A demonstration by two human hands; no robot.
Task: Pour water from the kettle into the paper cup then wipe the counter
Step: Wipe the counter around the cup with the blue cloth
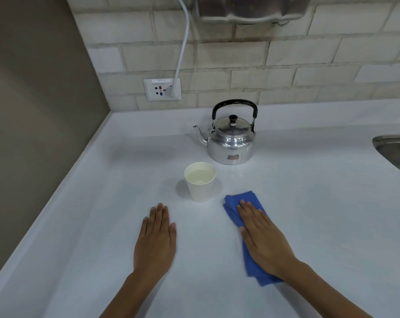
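A silver kettle (230,143) with a black handle stands upright toward the back of the white counter (309,203), its spout pointing left. In front of it a white paper cup (200,182) holds water nearly to the rim. My right hand (263,239) lies flat, palm down, on a folded blue cloth (242,200) to the right of the cup; the cloth shows beyond my fingertips and beside my wrist. My left hand (156,239) rests flat on the bare counter, fingers together, below and left of the cup, holding nothing.
A steel sink (393,150) cuts into the counter at the right edge. On the brick wall behind, a white socket (162,89) has a white cable (183,42) plugged in, running upward. A brown side wall (34,111) borders the counter on the left.
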